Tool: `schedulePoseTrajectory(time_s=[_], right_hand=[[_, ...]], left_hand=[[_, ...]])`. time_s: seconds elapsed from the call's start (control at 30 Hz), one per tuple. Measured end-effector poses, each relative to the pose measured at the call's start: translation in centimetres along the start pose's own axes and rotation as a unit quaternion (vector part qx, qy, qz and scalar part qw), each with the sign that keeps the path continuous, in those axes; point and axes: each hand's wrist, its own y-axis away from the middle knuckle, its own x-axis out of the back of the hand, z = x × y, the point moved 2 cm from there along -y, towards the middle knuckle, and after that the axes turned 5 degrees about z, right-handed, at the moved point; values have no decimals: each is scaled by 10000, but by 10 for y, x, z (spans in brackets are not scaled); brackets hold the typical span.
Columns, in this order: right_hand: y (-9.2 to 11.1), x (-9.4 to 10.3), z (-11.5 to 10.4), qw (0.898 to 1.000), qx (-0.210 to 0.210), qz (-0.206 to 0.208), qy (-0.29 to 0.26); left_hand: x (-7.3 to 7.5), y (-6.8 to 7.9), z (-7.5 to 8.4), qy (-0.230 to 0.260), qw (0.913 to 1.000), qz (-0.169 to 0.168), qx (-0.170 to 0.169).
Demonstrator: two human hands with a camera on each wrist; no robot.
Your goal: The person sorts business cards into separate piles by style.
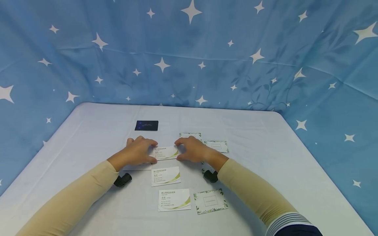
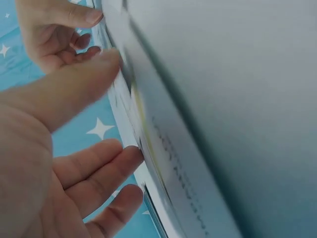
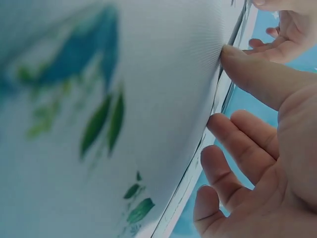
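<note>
One white rectangular paper card with dark print and a green-gold curve (image 1: 165, 153) sits between the person's hands, at about the middle of the white-covered table (image 1: 251, 131). The left hand (image 1: 136, 152) is at its 9 o'clock end and the right hand (image 1: 192, 150) at its 3 o'clock end, each with thumb and forefinger spread wide at the corners. How firmly they press, and whether the card lies quite flat, I cannot tell.

Holding both short ends suits squaring it up: light, even pressure from each side should turn it without bowing the thin stock. A good guide is the matching white printed card (image 1: 166, 176) at 6 o'clock, just beside it but apart; its own edges are slightly askew, so copying them exactly would carry the tilt along.

Wrists are best kept high. The small black device (image 1: 211, 177) under the right wrist hangs close to a partly hidden leaf-bordered card (image 1: 206, 167) at 4 o'clock (an easy thing to brush), and the left wrist reaches over a pale, half-covered card (image 1: 138, 168) at 8 o'clock. Releasing both ends together would avoid dragging a corner.
</note>
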Motion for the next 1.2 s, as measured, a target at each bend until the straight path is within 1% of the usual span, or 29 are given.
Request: schedulePoseTrajectory(time_s=[0.13, 0.43, 0.53, 0.63, 0.73, 0.83, 0.93, 1.07, 1.2], right_hand=[[0, 0, -1, 10000, -7, 62, 29], [2, 2, -5, 9999, 13, 70, 74], [1, 8, -4, 9998, 111, 76, 162], [-3, 19, -1, 9996, 180, 186, 120], [-11, 33, 3, 9992, 157, 360, -90], [-22, 43, 7, 9985, 77, 499, -223], [-33, 49, 13, 9978, -20, 605, -257], [-49, 51, 21, 9967, -141, 705, -365], [-62, 47, 29, 9952, -323, 732, -567]], left_hand=[[1, 0, 1, -15, 10000, 37, 7], [1, -5, -3, 190, 9998, 72, 46], [3, -7, -2, 266, 9996, 119, -31], [11, -12, 0, 274, 9993, 231, -145], [23, -23, 0, 259, 9988, 362, -210], [33, -39, -3, 319, 9985, 420, -138], [39, -57, -9, 427, 9982, 412, -26], [40, -78, -18, 615, 9974, 337, 151], [35, -94, -25, 679, 9969, 205, 352]])
